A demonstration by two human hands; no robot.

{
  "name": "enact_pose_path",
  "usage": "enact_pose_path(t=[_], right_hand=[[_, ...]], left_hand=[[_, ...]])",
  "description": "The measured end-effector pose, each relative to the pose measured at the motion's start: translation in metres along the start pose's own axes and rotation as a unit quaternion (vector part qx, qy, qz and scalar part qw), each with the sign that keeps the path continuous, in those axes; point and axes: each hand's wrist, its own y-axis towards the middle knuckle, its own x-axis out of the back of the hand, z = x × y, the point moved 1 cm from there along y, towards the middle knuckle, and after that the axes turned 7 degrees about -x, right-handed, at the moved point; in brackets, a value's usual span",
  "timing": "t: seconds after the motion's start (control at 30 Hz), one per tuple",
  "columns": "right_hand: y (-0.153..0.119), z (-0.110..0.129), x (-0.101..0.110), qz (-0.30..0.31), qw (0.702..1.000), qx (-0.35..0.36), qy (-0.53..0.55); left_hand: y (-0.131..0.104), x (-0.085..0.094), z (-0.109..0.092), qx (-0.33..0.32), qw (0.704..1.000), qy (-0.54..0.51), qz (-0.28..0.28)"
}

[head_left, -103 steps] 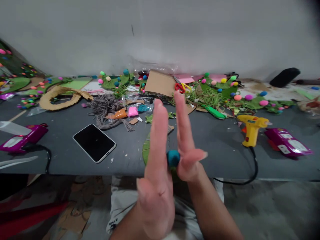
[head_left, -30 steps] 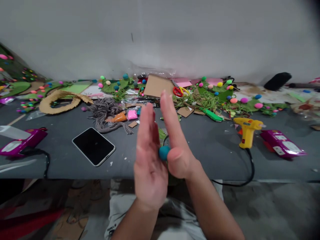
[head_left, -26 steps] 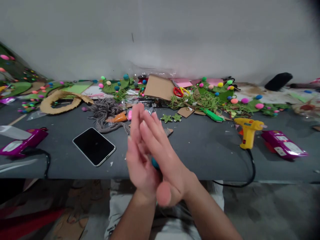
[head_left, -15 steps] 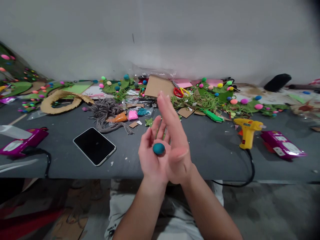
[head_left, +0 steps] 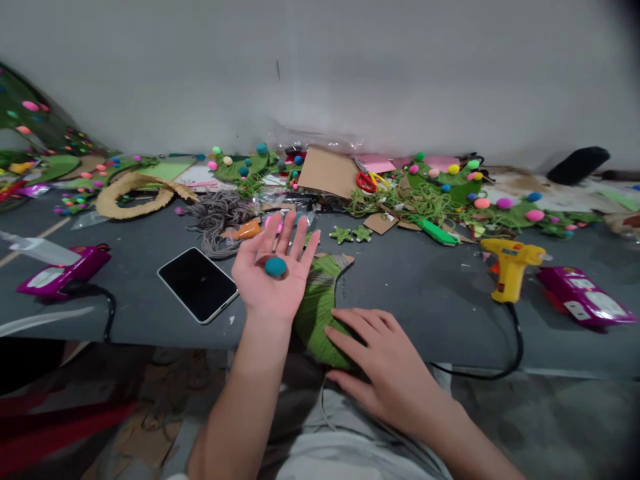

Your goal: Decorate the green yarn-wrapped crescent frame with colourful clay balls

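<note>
A small teal ball [head_left: 275, 267] rests on the upturned palm of my left hand [head_left: 273, 280], whose fingers are spread flat. My right hand [head_left: 375, 350] lies palm down with fingers apart, its fingertips on the right side of a green yarn-wrapped piece [head_left: 319, 310] with grey bands near its pointed top. That piece lies at the table's front edge, partly behind my left hand and wrist. Two small green stars [head_left: 341, 234] sit just beyond it. Left of my left hand is a phone [head_left: 199, 285] with a dark screen.
A yellow glue gun [head_left: 510, 267] and a purple device [head_left: 585, 295] lie on the right; another purple device [head_left: 67, 272] is at left. Along the back of the grey table [head_left: 415, 287] are grey yarn [head_left: 217, 220], scissors [head_left: 369, 182], cardboard and green trimmings with coloured balls.
My hands have come apart. The left moved left with the ball on its open palm; the right moved down onto the green piece, which now shows.
</note>
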Motion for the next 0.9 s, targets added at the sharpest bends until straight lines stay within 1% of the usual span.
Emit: enact_pose_path(t=[0.07, 0.13, 0.2, 0.27, 0.37, 0.43, 0.47, 0.5, 0.53, 0.57, 0.6, 0.63, 0.67, 0.7, 0.73, 0.8, 0.83, 0.9], right_hand=[[-0.001, -0.005, -0.003, -0.036, 0.999, -0.016, -0.006], [0.000, -0.012, -0.003, -0.071, 0.997, -0.032, -0.004], [0.000, -0.017, -0.004, -0.087, 0.995, -0.039, -0.003], [-0.001, -0.019, -0.004, -0.091, 0.995, -0.036, -0.004], [-0.007, -0.023, 0.003, -0.089, 0.995, -0.033, 0.013], [-0.015, -0.037, 0.016, -0.113, 0.991, -0.063, 0.043], [-0.020, -0.051, 0.025, -0.140, 0.984, -0.096, 0.053], [-0.026, -0.068, 0.036, -0.186, 0.971, -0.142, 0.053], [-0.033, -0.088, 0.048, -0.246, 0.948, -0.200, 0.028], [-0.040, -0.111, 0.060, -0.307, 0.910, -0.278, -0.023], [-0.046, -0.133, 0.071, -0.324, 0.868, -0.367, -0.078], [-0.051, -0.155, 0.081, -0.289, 0.833, -0.458, -0.114], [-0.055, -0.174, 0.089, -0.249, 0.804, -0.525, -0.129], [-0.057, -0.190, 0.096, -0.233, 0.788, -0.554, -0.136], [-0.056, -0.202, 0.101, -0.192, 0.793, -0.565, -0.122], [-0.054, -0.215, 0.108, -0.143, 0.795, -0.579, -0.108], [-0.052, -0.217, 0.110, -0.123, 0.797, -0.583, -0.105], [-0.048, -0.212, 0.115, -0.104, 0.796, -0.585, -0.114]], left_hand=[[0.007, -0.007, -0.002, 0.007, 1.000, 0.021, 0.007], [0.014, -0.015, -0.003, 0.033, 0.999, 0.034, 0.002], [0.022, -0.023, -0.004, 0.085, 0.996, 0.039, -0.011], [0.031, -0.029, -0.002, 0.134, 0.989, 0.055, -0.006], [0.048, -0.036, 0.006, 0.164, 0.976, 0.135, 0.051], [0.061, -0.037, 0.014, 0.168, 0.960, 0.207, 0.087], [0.067, -0.036, 0.019, 0.169, 0.954, 0.230, 0.094], [0.073, -0.035, 0.024, 0.167, 0.950, 0.245, 0.097], [0.077, -0.034, 0.028, 0.165, 0.948, 0.253, 0.099], [0.080, -0.033, 0.032, 0.165, 0.946, 0.259, 0.102], [0.082, -0.031, 0.036, 0.167, 0.943, 0.267, 0.107], [0.082, -0.029, 0.038, 0.171, 0.939, 0.276, 0.116], [0.081, -0.028, 0.040, 0.176, 0.934, 0.285, 0.125], [0.080, -0.026, 0.042, 0.179, 0.928, 0.296, 0.137], [0.078, -0.025, 0.042, 0.179, 0.923, 0.307, 0.150], [0.074, -0.022, 0.042, 0.170, 0.910, 0.334, 0.179], [0.073, -0.021, 0.042, 0.159, 0.903, 0.350, 0.195], [0.071, -0.018, 0.041, 0.124, 0.885, 0.388, 0.224]])
